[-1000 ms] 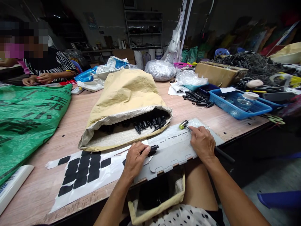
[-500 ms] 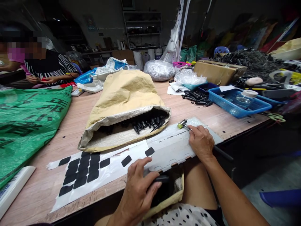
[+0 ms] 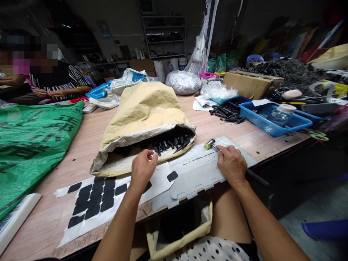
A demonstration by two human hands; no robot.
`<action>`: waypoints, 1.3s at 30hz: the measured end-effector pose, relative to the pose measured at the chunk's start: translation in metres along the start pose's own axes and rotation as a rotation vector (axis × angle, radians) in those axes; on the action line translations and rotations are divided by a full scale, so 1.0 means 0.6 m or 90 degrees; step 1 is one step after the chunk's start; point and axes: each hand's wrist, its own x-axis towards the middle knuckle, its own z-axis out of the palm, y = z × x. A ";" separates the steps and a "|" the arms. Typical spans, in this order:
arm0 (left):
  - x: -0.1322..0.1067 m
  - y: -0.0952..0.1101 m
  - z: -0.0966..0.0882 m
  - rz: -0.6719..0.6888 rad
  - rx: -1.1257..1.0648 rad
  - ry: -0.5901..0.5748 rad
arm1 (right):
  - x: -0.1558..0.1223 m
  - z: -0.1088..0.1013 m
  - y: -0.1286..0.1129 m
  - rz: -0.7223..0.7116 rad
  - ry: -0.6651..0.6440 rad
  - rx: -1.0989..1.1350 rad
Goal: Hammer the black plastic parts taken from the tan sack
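Observation:
My left hand (image 3: 143, 166) hovers at the mouth of a tan paper sack (image 3: 144, 112), fingers curled together; what is in them is hidden. Several black pointed parts (image 3: 171, 143) lie inside the sack's opening. My right hand (image 3: 231, 165) rests on a grey plate (image 3: 195, 170) at the table edge, closed round a small tool with a yellow-green head (image 3: 210, 144) and a black handle that sticks out behind the wrist. Under my left forearm lies a white sheet with black pads (image 3: 95, 197). An open tan bag (image 3: 179, 235) sits on my lap below the edge.
A green woven sack (image 3: 32, 141) covers the left of the table. At the right are a blue basket (image 3: 274, 121), loose black parts (image 3: 225, 112) and a cardboard box (image 3: 252, 83). Another person (image 3: 59, 83) sits at the far left.
My left hand took a black part from the grey plate, lowered it over the lap bag, then came up to the sack's mouth without it. My right hand stayed put.

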 end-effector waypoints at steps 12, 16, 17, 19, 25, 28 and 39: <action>0.079 -0.021 0.014 -0.063 0.015 -0.014 | -0.001 0.003 0.004 0.002 0.014 0.002; 0.018 -0.027 -0.005 0.042 -0.073 0.000 | -0.001 0.002 0.003 0.006 0.009 -0.006; -0.001 -0.028 -0.006 0.092 -0.100 -0.016 | -0.001 0.002 0.003 0.006 0.008 -0.010; -0.038 -0.030 0.000 0.186 -0.137 -0.064 | -0.001 0.002 0.003 0.006 0.007 -0.015; -0.088 -0.037 0.037 0.281 -0.111 -0.150 | -0.002 0.002 0.003 0.009 0.004 -0.007; -0.086 -0.042 0.050 0.302 -0.103 -0.129 | 0.000 0.002 0.004 0.007 -0.002 -0.007; -0.084 -0.045 0.051 0.265 -0.151 -0.128 | -0.027 -0.068 -0.054 -0.027 -0.065 0.368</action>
